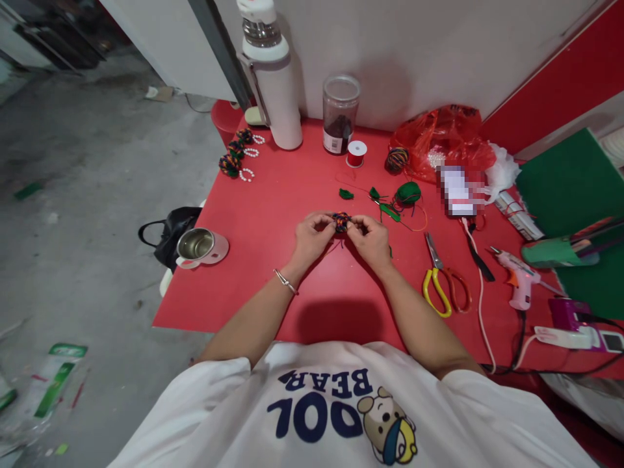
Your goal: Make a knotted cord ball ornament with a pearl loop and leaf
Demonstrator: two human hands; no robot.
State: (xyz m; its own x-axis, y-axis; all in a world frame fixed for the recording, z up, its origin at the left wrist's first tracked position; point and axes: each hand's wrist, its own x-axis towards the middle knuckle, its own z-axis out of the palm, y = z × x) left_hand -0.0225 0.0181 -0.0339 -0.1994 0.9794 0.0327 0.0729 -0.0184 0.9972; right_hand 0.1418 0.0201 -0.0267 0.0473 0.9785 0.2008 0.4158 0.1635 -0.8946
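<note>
Over a red tabletop (258, 237), near its middle, the left hand (312, 240) and right hand (372, 243) pinch a yarn piece (342, 222) from either side, and a slackened grip could let it come loose, or a tug on the trailing strand (342, 244) could pull it askew.

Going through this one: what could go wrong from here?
The mug stands at the left edge of the table, so a bump might tip it off.
The scissors lie close to the right forearm, which could brush them.
The left hand and right hand pinch a yarn bundle; strands trailing below it might snag.
</note>
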